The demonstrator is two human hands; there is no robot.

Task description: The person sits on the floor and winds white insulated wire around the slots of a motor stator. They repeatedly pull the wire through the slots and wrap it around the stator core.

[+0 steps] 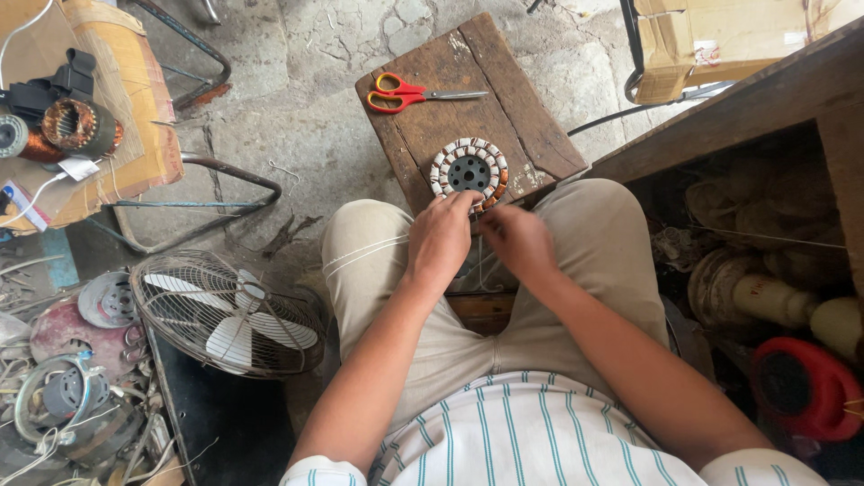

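Note:
A round motor stator (469, 171) with copper windings and white insulation lies on a small worn wooden stool (450, 99) in front of my knees. My left hand (439, 238) rests at its near edge, fingertips touching the winding. Just beside it my right hand (519, 241) has its fingers pinched together at the stator's near rim, seemingly on a thin wire or thread that I cannot make out clearly. Red-handled scissors (409, 93) lie on the far side of the stool, apart from both hands.
A small table fan (225, 310) lies on the floor at left, with motor parts and wires (72, 387) beyond it. Another copper-wound stator (76, 126) sits on a cardboard-covered stand upper left. A wooden bench (774, 99) and a red object (805, 387) are at right.

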